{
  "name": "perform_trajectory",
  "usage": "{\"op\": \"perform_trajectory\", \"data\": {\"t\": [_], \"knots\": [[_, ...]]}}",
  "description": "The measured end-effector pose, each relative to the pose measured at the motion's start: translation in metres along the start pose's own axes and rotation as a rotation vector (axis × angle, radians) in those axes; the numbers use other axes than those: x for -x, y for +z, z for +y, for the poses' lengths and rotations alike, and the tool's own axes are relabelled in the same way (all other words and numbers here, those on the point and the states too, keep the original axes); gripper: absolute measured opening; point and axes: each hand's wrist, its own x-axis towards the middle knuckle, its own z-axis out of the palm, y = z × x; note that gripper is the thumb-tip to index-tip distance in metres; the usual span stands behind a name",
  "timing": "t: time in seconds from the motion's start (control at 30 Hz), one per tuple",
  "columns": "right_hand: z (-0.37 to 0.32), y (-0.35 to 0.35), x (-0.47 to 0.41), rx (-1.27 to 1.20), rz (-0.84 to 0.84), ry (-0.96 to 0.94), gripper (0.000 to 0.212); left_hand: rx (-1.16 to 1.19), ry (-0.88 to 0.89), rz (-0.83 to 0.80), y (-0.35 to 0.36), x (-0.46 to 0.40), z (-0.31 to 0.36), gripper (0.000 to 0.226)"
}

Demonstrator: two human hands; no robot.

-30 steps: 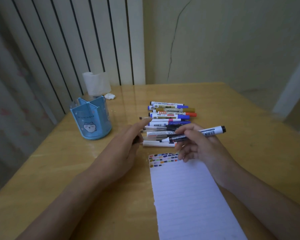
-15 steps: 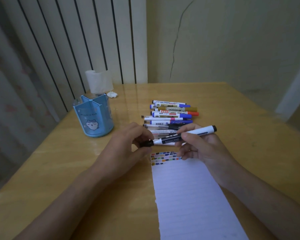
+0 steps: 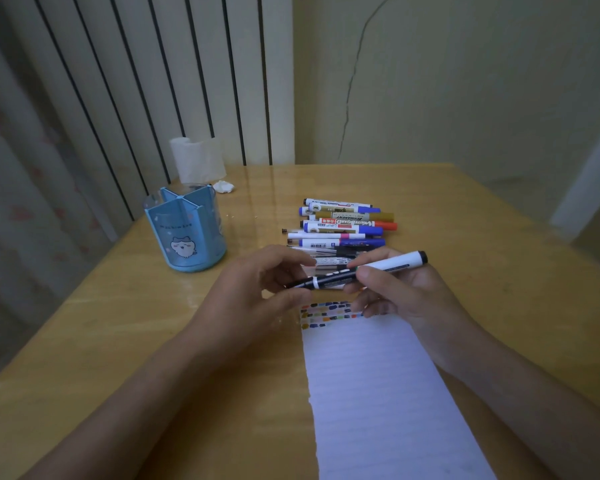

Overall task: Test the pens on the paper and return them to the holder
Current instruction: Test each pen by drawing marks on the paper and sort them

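Your right hand (image 3: 399, 292) grasps a white-barrelled marker with a black cap and black end (image 3: 361, 271) by its middle, held level above the top edge of the paper. Your left hand (image 3: 257, 292) pinches the marker's black cap end between thumb and fingers. Judgement: you are seating the cap on this pen, or pulling it off; which of the two the view does not settle.

Progress, as judged from the layout:
- The long white lined sheet of paper (image 3: 378, 393) carries several short rows of coloured dashes (image 3: 326, 313) at its far end only: blue, black, orange, green, yellowish. Many test strokes are made; the rest of the sheet is unmarked.
- The pile of marker pens lying side by side on the table (image 3: 343, 226), with blue, gold, orange-red, pink and black caps, sits just beyond your hands. None of these is back in the holder.
- The translucent blue round pen holder with inner dividers (image 3: 186, 230) stands well apart to the left. No pen shows above its rim.
- So testing looks well advanced, while the returning is not yet begun.

Writing:
- The orange-capped marker's label reads "WHITEBOARD", upside down to you.
- The holder has a small white cartoon animal face and a line of dark lettering above it, too small to read.
- Other barrels show barcodes and print, illegible.

Beyond the holder: a white roll of tissue (image 3: 196, 159) and a crumpled white scrap (image 3: 223, 186), on the glossy yellow wooden table (image 3: 118, 341).
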Motion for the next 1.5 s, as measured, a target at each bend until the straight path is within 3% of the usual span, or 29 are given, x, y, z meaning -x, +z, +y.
{"op": "perform_trajectory", "data": {"t": [0.13,0.4,0.6,0.83,0.9,1.07,1.23,1.5], "knots": [[0.0,0.0,0.001,-0.011,-0.007,-0.001,0.015,0.107,-0.003,-0.006,-0.003,0.0,0.002,0.041],[-0.004,0.002,0.007,0.05,-0.044,-0.041,0.028,-0.148,-0.042,-0.088,-0.001,0.001,-0.005,0.008],[-0.008,0.006,0.008,-0.007,-0.007,-0.066,0.028,-0.073,0.012,-0.113,-0.007,0.001,0.008,0.01],[-0.024,0.017,0.014,-0.07,0.032,-0.078,0.024,-0.126,0.068,-0.053,-0.017,0.002,0.021,0.011],[-0.034,0.023,0.014,-0.05,0.019,-0.081,0.018,-0.168,0.067,-0.007,-0.024,0.005,0.023,0.005],[-0.065,0.044,0.025,-0.032,-0.005,-0.082,0.018,-0.299,0.144,0.163,-0.052,0.018,0.043,0.017],[-0.091,0.084,0.049,0.012,-0.131,-0.074,0.02,-0.371,0.159,0.219,-0.078,0.072,0.087,0.02],[-0.076,0.187,0.104,0.044,-0.367,-0.052,0.019,-0.425,-0.032,0.301,-0.144,0.227,0.113,0.032]]}}
